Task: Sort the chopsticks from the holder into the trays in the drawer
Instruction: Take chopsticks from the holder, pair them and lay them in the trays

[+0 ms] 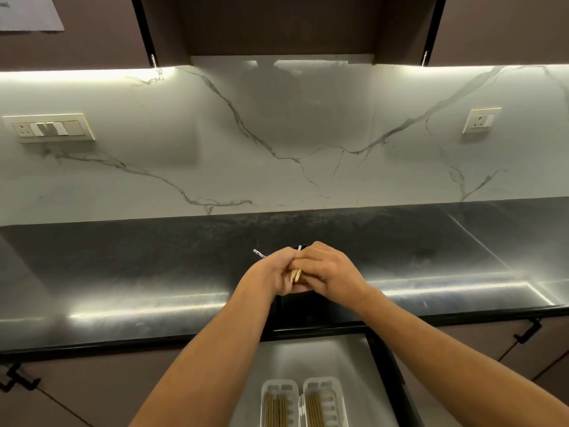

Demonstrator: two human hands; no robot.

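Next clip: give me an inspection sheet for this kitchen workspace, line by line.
Surface: dark countertop, glossy, bare where visible.
Job's things: chopsticks held over a dark holder; two white trays in the open drawer already contain chopsticks.
Clutter: nothing seen.
Hands: left hand and right hand meet around the chopsticks.
Cables: nothing seen.
Surroundings: marble backsplash, switch panel, wall socket, cabinets above.

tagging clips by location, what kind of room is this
Most likely a home kitchen: a dark polished stone countertop under a white veined marble backsplash, and an open drawer holding white slotted plastic trays of chopsticks.
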